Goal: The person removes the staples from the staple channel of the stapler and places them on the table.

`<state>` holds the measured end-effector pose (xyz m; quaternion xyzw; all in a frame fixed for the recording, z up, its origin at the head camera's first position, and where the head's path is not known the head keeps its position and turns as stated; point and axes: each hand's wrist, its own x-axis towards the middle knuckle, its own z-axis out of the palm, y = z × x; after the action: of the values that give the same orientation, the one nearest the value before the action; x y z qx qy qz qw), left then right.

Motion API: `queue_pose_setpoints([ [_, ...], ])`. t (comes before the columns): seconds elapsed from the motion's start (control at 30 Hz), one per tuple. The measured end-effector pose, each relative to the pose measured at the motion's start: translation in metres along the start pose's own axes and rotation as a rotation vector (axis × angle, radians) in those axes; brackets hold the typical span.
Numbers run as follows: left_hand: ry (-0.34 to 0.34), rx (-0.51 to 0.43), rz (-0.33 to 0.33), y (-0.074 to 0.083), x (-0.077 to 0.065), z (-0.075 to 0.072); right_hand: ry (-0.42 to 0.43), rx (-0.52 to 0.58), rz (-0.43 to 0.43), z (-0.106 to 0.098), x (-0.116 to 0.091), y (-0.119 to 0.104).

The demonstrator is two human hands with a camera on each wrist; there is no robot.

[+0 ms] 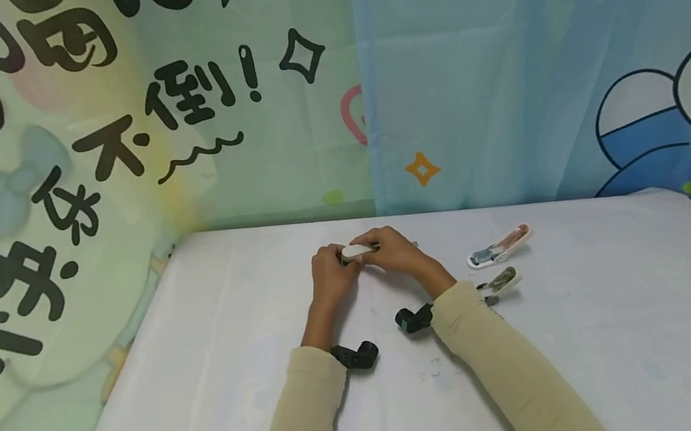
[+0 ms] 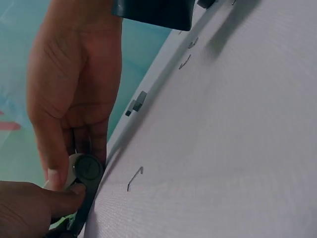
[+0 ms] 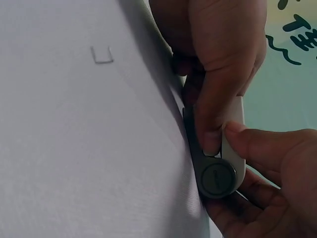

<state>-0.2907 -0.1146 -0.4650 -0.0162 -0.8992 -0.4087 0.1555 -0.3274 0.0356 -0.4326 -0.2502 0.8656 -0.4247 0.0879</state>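
A small white and dark grey stapler [image 1: 357, 250] with a round pivot is held between both hands near the far side of the table. My left hand [image 1: 330, 275] grips its pivot end, with the thumb on the white arm in the right wrist view. From the other side my right hand [image 1: 393, 250] pinches the stapler [image 3: 233, 148], its thumb reaching into the gap between the white and grey arms, close to the pivot. The arms stand partly apart there. The fingers hide much of the stapler's other end.
To the right lie a white and pink stapler [image 1: 499, 247] and, partly behind the right sleeve, a white and olive one [image 1: 501, 281]. Loose bent staples [image 2: 134, 178] and a small grey piece [image 2: 138, 102] are scattered on the white tablecloth [image 1: 234, 321]. Printed curtains hang behind.
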Motion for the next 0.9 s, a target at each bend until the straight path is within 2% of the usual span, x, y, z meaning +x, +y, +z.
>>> queue_pose_setpoints([
  [0.2,-0.057,0.057,0.048,0.002,0.002,-0.005,0.001,-0.033,0.0,-0.002,-0.003,-0.003],
  [0.3,-0.098,0.031,0.062,0.002,0.002,-0.009,-0.014,-0.071,0.005,-0.003,-0.006,-0.006],
  [0.43,-0.167,-0.012,0.053,0.004,0.0,-0.015,-0.036,-0.116,0.008,-0.005,-0.01,-0.008],
  [0.7,-0.251,0.006,-0.027,0.01,-0.008,-0.023,-0.083,-0.145,-0.002,-0.008,-0.016,-0.011],
  [0.9,-0.305,-0.021,-0.015,0.004,-0.013,-0.026,-0.091,-0.15,-0.024,-0.006,-0.024,-0.013],
])
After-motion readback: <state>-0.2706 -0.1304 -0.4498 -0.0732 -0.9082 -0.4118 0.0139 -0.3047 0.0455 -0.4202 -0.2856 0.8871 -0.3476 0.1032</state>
